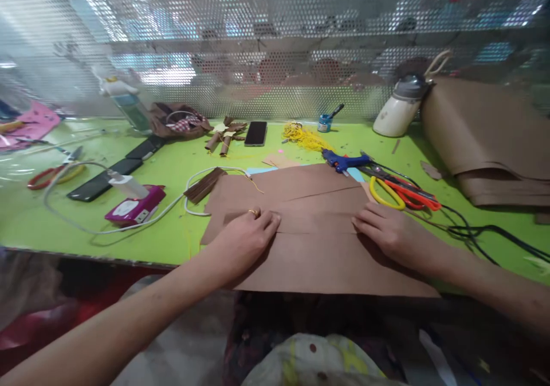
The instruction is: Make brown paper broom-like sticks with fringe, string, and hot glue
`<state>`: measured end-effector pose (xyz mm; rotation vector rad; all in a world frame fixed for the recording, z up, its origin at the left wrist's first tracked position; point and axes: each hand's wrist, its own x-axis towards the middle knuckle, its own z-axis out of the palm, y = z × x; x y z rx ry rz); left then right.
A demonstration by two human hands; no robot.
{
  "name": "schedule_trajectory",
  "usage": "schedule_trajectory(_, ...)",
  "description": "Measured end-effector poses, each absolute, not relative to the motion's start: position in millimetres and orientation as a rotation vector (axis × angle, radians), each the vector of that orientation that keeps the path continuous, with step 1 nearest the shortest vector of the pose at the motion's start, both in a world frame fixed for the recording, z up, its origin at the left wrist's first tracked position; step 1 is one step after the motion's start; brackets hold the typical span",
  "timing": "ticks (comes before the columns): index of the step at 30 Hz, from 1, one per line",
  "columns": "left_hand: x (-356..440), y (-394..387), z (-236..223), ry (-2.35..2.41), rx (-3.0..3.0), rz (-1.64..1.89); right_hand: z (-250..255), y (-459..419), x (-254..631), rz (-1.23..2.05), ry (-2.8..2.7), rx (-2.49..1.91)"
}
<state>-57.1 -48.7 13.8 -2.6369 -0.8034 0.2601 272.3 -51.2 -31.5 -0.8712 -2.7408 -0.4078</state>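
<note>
A large sheet of brown paper (318, 260) lies folded on the green table (51, 220) in front of me. My left hand (247, 237), with a ring on one finger, presses flat on the fold near its left end, fingers stretched out. My right hand (387, 231) lies flat on the same fold at the right, fingers together and extended. Neither hand grips anything; both rest on the paper's crease.
Yellow and orange scissors (404, 194) and a blue glue gun (344, 161) lie just behind the paper. A pink box (133, 205) with a white cable, two phones (255, 133), red scissors (51, 174), yellow thread (305, 136), a white jug (397, 111) and brown paper rolls (494, 140) surround it.
</note>
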Motion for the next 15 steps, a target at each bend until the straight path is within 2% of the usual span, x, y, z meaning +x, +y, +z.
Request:
schedule_trajectory(9,-43.5,-63.4,-3.5,-1.034,-2.683,0.158,-43.7,-57.6,283.5,-0.535,-2.671,-0.793)
schedule_trajectory(15,-18.3,-80.2,-5.1,-1.335,-2.720,-0.033,-55.7,-54.9,291.6,-0.469,-2.703,-0.770)
